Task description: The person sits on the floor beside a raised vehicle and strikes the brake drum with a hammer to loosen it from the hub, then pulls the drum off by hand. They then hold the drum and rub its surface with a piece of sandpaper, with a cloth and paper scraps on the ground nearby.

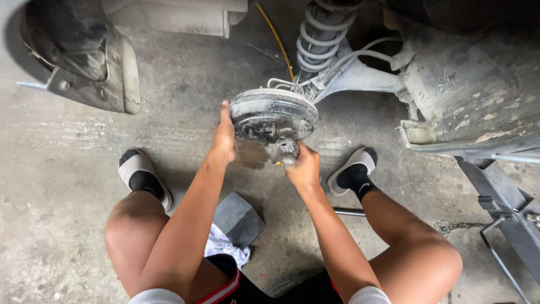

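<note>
A person squats on a grey concrete floor [67,225]. The right hand [304,169] is closed around the short metal spindle [287,150] projecting from a round, dusty brake backing plate [274,112]. The left hand [224,135] grips that plate's left edge. Beyond stands a grey coil spring [320,34].

Both hands, left hand [224,135] and right hand [304,168], grip the brake backing plate [274,114].

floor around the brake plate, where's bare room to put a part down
Bare concrete lies left of the left foot, below the bumper, and between the right foot and the jack. It is crowded under the brake plate, where the left hand, right hand and grey block sit.
</note>
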